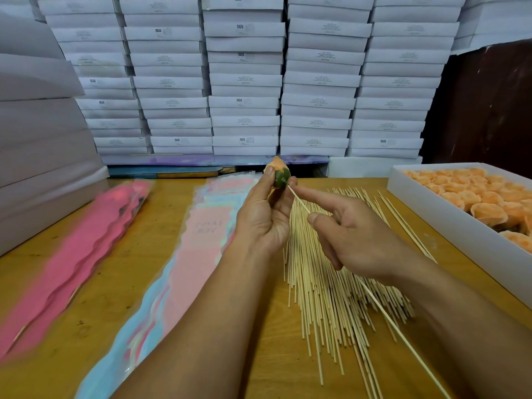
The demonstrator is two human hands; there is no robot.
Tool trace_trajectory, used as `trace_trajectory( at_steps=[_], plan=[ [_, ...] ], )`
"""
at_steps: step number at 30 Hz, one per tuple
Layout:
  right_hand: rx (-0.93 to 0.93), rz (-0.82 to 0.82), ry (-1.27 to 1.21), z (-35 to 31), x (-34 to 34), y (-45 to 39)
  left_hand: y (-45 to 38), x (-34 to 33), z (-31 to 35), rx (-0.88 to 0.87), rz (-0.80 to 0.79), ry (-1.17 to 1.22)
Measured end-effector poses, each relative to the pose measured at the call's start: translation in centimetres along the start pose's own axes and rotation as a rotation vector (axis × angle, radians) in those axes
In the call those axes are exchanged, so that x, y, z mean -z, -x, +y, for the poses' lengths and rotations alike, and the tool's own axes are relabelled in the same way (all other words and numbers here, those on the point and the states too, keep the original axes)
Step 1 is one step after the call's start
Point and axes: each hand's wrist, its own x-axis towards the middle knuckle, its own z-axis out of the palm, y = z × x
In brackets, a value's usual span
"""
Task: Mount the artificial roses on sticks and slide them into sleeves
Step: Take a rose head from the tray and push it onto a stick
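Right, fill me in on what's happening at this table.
A person is mounting an orange rose on a stick. The left hand grips the rose by its green base, while the right hand pinches the stick, whose tip meets that base. More sticks lie loose on the table, sleeves to the left, a box of roses on the right.

orange rose [277,163] with green base, pale sticks [325,286], pink sleeves [83,243], white boxes [244,82].
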Motion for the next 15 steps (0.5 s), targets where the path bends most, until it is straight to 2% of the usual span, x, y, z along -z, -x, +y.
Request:
trace_trajectory(
  at_steps=[15],
  plan=[
    [0.014,-0.003,0.003,0.02,0.04,-0.05,-0.03,0.13,0.09,0.022,-0.007,0.039]
  ],
)
